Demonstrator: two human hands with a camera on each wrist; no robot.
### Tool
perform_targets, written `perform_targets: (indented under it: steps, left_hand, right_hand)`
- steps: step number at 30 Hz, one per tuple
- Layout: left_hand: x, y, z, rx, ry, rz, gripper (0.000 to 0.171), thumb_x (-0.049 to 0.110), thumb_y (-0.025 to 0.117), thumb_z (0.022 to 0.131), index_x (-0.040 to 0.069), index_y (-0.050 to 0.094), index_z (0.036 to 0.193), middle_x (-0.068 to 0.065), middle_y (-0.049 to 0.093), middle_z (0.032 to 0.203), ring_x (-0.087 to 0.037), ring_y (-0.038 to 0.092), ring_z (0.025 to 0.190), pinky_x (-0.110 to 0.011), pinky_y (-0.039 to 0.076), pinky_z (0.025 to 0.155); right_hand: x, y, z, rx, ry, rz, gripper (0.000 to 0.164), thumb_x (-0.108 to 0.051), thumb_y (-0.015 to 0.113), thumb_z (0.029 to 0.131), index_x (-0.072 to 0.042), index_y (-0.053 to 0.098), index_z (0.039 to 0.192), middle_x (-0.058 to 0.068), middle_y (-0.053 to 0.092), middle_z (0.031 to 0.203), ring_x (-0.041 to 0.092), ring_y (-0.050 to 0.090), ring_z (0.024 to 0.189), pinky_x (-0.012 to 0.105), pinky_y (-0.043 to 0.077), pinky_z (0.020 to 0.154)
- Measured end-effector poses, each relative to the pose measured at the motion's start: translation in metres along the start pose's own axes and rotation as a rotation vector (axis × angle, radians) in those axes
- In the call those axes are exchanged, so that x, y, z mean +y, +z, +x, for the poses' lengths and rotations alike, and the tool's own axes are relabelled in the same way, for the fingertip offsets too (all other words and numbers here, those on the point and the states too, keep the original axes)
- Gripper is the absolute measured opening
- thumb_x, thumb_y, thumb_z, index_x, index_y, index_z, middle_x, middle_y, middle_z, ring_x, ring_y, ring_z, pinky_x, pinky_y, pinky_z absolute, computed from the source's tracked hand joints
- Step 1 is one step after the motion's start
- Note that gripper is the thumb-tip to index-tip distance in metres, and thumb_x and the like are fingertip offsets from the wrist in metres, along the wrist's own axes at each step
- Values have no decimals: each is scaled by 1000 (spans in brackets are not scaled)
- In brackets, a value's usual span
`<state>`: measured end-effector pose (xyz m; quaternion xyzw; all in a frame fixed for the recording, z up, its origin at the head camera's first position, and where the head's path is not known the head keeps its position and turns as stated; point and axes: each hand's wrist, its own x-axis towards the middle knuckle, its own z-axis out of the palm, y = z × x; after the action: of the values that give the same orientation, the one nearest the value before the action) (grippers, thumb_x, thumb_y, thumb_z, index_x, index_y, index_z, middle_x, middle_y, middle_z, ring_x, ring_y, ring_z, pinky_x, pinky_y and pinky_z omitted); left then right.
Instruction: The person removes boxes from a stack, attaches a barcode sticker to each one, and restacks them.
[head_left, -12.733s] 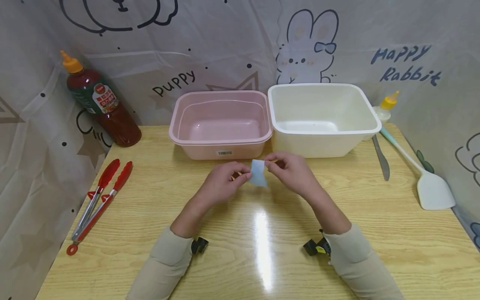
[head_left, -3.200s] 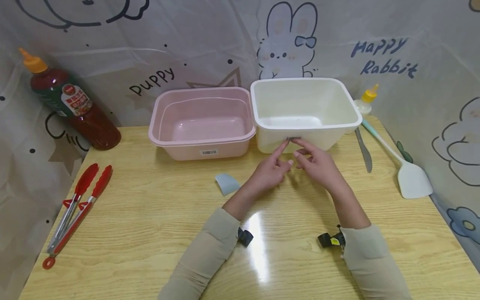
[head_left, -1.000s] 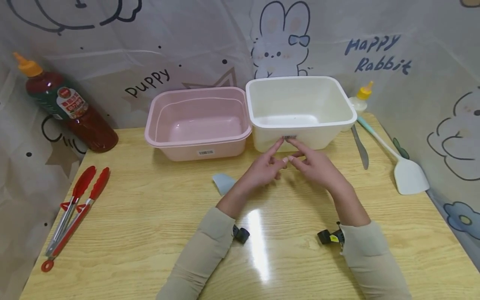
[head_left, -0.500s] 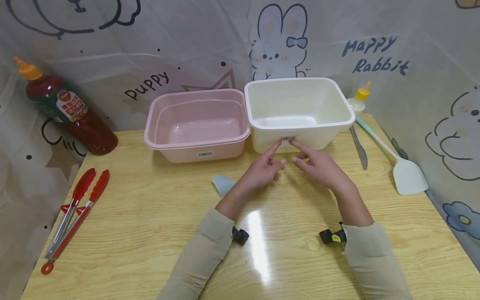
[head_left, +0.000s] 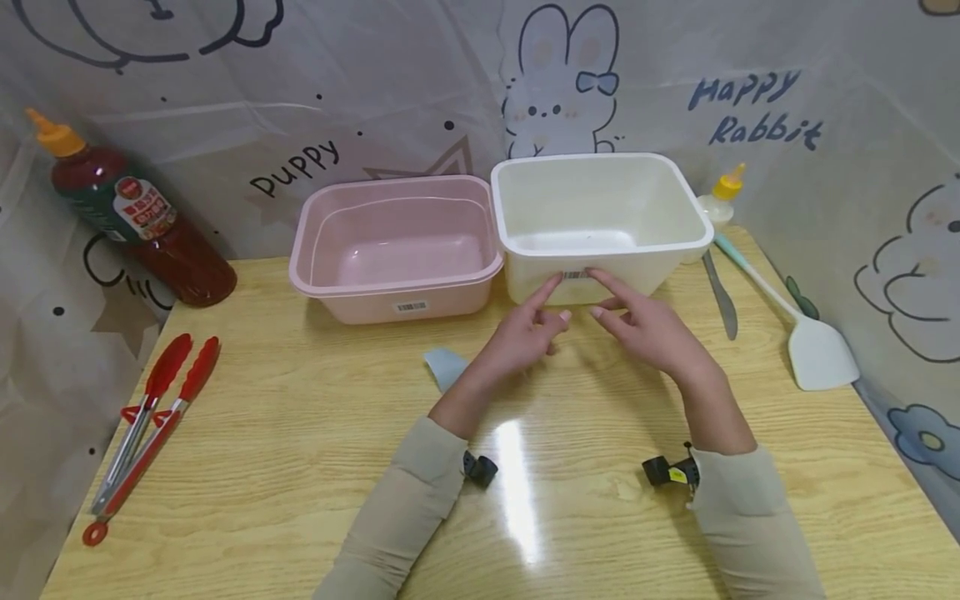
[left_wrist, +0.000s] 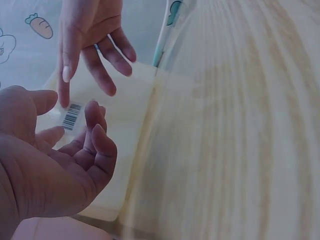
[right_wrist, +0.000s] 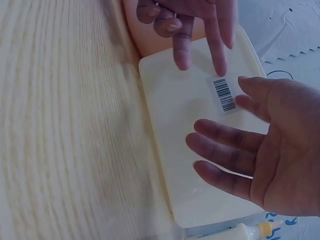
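A barcode label (head_left: pixel 575 275) sits on the front wall of the white bin (head_left: pixel 600 250). My left hand (head_left: pixel 523 337) reaches up to it, index fingertip at the label's left end. From the other side my right hand (head_left: pixel 648 329) brings its index fingertip to the label's right end. In the right wrist view the label (right_wrist: pixel 224 95) lies flat between the two index fingertips. The other fingers of my left hand (left_wrist: pixel 55 155) curve loosely around nothing, and those of my right hand (right_wrist: pixel 280 145) are spread. On the table, a pale blue paper piece (head_left: pixel 444 367) lies partly behind my left forearm.
A pink bin (head_left: pixel 397 292) with its own barcode stands left of the white one. At the left are a red sauce bottle (head_left: pixel 150 225) and red tongs (head_left: pixel 150 442). Rightward lie a knife (head_left: pixel 722 298), a white spatula (head_left: pixel 821 354) and a small yellow-capped bottle (head_left: pixel 720 204).
Earlier both hands pinched the pale blue paper, which now lies on the table. A barcode label has appeared on the white bin. Lately my index fingers have spread apart across it.
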<state>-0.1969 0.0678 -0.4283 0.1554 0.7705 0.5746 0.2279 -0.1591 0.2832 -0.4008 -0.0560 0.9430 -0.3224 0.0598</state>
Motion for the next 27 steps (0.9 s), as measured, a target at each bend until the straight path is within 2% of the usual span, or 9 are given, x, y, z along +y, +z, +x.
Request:
perform_targets:
  steps: [5,9,13,18,23,27]
  left_hand:
    - [-7,4,4,-14,-24,9,62,42,58,102,60,26,152,-14,70,113,-30,68,85,-27,45,54]
    - [-11,6,7,-18,-22,31,64,40,59,102,56,26,154,-14,71,109,-29,68,83,-29,49,62]
    - [-10,6,7,-11,-19,47,63,42,59,102,57,25,153,-13,71,110,-31,69,84,-30,50,63]
    - [-2,2,3,2,-2,35,60,45,57,102,63,25,149,-13,69,116,-34,70,93,-30,48,58]
    - [-4,0,3,8,-9,42,62,41,58,102,60,25,151,-13,71,114,-30,70,88,-31,50,61]
    - [-7,2,5,-11,-18,48,65,41,60,102,55,25,155,-14,72,110,-31,70,86,-32,53,66]
  right_hand:
    - [4,4,2,5,-15,9,57,-39,49,107,-26,32,160,23,56,145,45,61,123,58,54,92]
    - [0,15,7,-19,-21,-32,59,-40,50,107,-26,30,161,23,64,135,42,66,115,58,52,95]
    - [-7,22,8,-30,-28,-59,64,-47,49,106,-32,24,162,19,68,130,35,71,105,51,55,88]
    - [-9,13,2,30,-10,-38,60,-47,46,106,-38,23,161,20,66,133,36,70,103,41,54,73]
    - [-4,5,0,57,5,-11,56,-44,46,107,-36,29,159,21,63,135,43,67,111,53,56,82]
    - [-1,7,3,80,2,-17,54,-37,50,107,-27,36,158,23,64,135,46,67,109,58,56,86]
